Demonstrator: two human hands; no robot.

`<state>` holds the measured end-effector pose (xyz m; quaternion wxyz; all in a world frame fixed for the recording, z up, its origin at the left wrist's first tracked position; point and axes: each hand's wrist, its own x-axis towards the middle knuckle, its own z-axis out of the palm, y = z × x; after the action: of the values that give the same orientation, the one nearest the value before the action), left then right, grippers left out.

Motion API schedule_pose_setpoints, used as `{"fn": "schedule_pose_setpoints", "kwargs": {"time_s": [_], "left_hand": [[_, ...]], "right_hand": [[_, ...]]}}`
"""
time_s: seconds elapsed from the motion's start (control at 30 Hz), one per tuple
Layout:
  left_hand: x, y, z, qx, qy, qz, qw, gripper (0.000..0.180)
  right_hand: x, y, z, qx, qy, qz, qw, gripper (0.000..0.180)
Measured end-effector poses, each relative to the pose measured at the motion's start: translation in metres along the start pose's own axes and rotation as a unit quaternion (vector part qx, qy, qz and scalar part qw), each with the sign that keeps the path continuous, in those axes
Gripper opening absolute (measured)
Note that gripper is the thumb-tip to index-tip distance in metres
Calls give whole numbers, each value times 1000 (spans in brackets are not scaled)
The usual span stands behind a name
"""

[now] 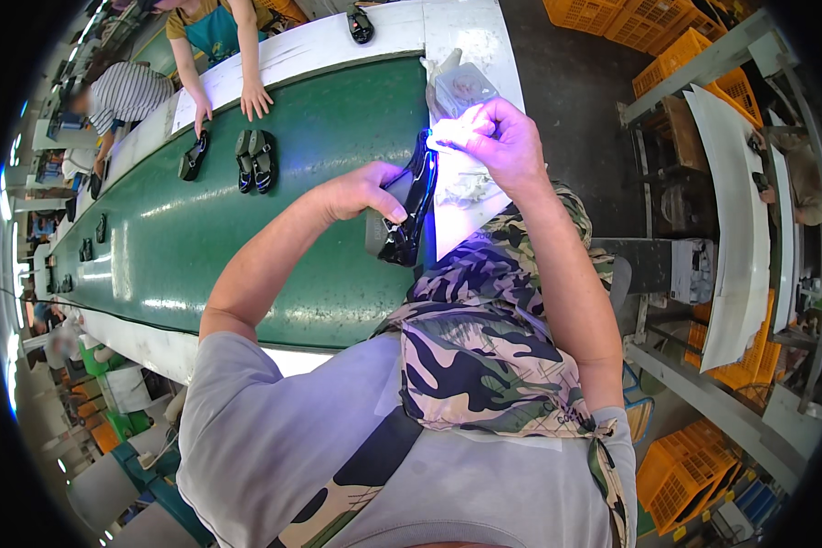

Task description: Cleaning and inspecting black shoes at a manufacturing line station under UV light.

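My left hand [367,192] grips a black sandal [409,212] with blue trim, held over the near edge of the green conveyor belt [247,237]. My right hand [500,139] pinches the sandal's upper strap end, where a bright blue-white glare hides the detail. A white sheet [461,215] lies under the sandal at the belt's end. I wear a grey shirt and a camouflage apron.
A pair of sandals [255,160] and a single one [193,155] lie further along the belt, more beyond. Another person's hands [256,99] rest on the far white rail. A clear bag [461,87] sits at the belt's end. Orange crates [680,470] and metal racks stand right.
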<state>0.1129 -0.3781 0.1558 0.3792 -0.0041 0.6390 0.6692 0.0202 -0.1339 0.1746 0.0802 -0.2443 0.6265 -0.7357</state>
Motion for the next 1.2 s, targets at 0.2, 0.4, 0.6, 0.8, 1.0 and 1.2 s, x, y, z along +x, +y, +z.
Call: {"fn": "schedule_pose_setpoints", "kwargs": {"time_s": [0.2,0.4,0.6,0.8,1.0,1.2], "left_hand": [[-1,1,6,-121,-9,4,993,64],[-1,-9,7,-215,28,12,976,68],[-1,-8,11,-273,60,23,960,64],[2,-28,-1,-348,68,16,935,46],[3,-31,8,-400,100,-1,911,47],[3,-41,12,-413,117,-28,903,44]], "right_hand": [[-4,12,-1,-27,-11,-3,1000,34],[-9,5,8,53,-43,26,997,33],[-15,23,15,54,-56,26,997,30],[-19,22,19,38,-65,33,997,29],[-24,24,16,7,-76,49,996,24],[-29,18,14,-2,-78,54,995,23]]}}
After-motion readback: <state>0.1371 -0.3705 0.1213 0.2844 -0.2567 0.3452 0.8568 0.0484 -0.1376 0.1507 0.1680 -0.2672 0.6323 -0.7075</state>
